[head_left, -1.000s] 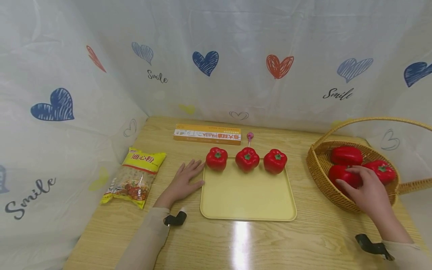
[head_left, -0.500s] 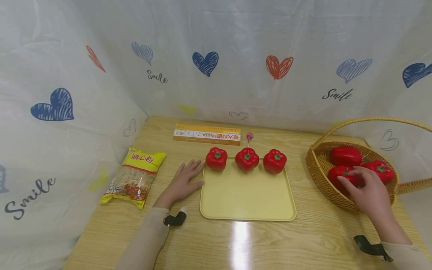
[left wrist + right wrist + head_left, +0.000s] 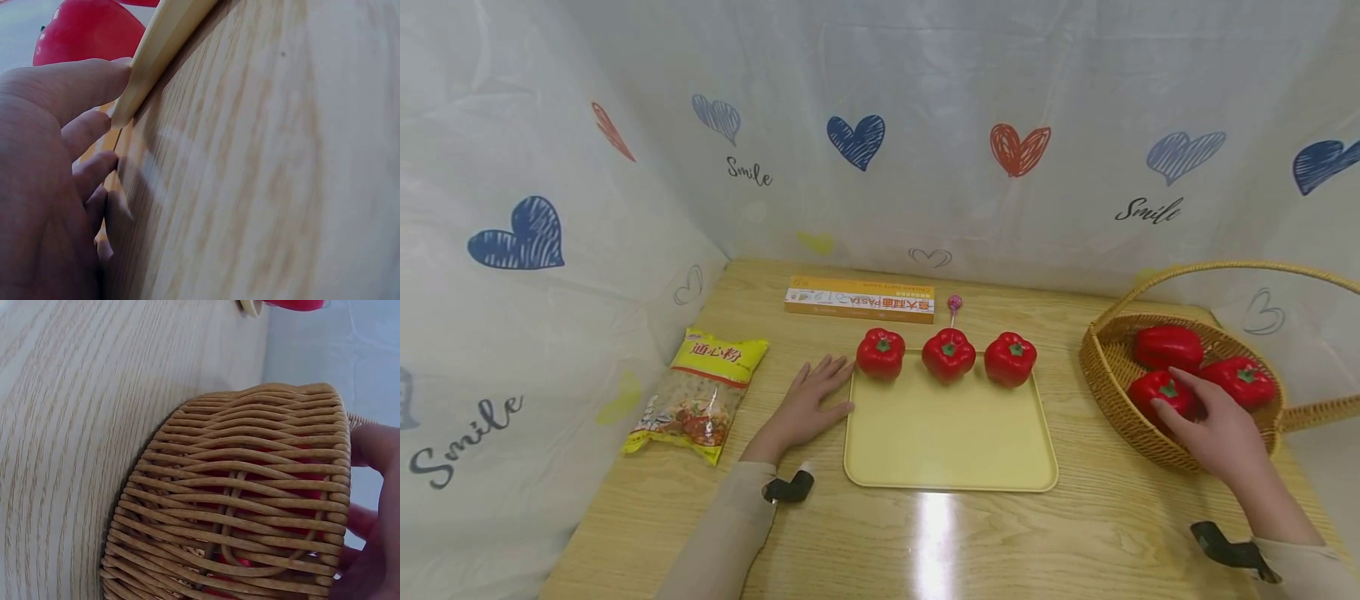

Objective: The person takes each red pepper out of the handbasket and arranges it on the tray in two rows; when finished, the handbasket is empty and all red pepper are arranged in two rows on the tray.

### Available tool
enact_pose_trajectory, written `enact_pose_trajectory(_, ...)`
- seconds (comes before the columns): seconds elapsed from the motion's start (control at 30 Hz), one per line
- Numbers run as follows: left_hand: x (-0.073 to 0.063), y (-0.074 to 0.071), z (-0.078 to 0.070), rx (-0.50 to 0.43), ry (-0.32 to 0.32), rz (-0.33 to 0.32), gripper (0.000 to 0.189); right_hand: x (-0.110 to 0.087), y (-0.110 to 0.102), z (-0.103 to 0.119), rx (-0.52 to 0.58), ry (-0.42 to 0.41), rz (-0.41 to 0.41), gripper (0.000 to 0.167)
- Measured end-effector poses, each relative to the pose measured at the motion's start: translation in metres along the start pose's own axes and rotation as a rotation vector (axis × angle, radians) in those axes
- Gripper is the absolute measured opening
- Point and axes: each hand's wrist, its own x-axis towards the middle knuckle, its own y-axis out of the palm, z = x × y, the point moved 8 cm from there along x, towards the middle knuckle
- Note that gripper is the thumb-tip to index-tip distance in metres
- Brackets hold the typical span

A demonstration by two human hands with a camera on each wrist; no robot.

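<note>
My left hand (image 3: 801, 410) rests on the table with its fingers spread, at the left edge of a yellow tray (image 3: 951, 450). In the left wrist view, its thumb touches the tray's rim (image 3: 140, 75). Three red bell peppers with green stems, a left one (image 3: 881, 357), a middle one (image 3: 950, 358) and a right one (image 3: 1010, 362), stand along the tray's far edge. My right hand (image 3: 1221, 429) reaches into a wicker basket (image 3: 1108, 387), thumb and fingers round the near red bell pepper (image 3: 1153, 390). In the right wrist view, the basket wall (image 3: 250, 475) hides much of this grip.
Two more red peppers, a far one (image 3: 1168, 346) and a right one (image 3: 1240, 383), lie in the basket. Its tall handle (image 3: 1240, 265) arches overhead. A pasta box (image 3: 861, 300) and a lollipop (image 3: 955, 305) lie behind the tray. A macaroni bag (image 3: 700, 396) lies left.
The near pepper in the basket has turned under my right hand, so its green stem now shows. The right fingers have shifted slightly. My left hand stays still.
</note>
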Motion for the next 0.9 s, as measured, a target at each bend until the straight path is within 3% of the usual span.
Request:
enact_pose_trajectory(0.3,-0.0006,-0.0002,0.0002,0.0,0.001,-0.003,0.068,0.0005,0.0027,0.0013,0.04,-0.009,0.011,0.064)
enact_pose_trajectory(0.9,-0.0008,-0.0005,0.0001,-0.008,0.01,-0.007,0.068,-0.0007,0.0001,0.0007,0.018,0.027,-0.022,0.065)
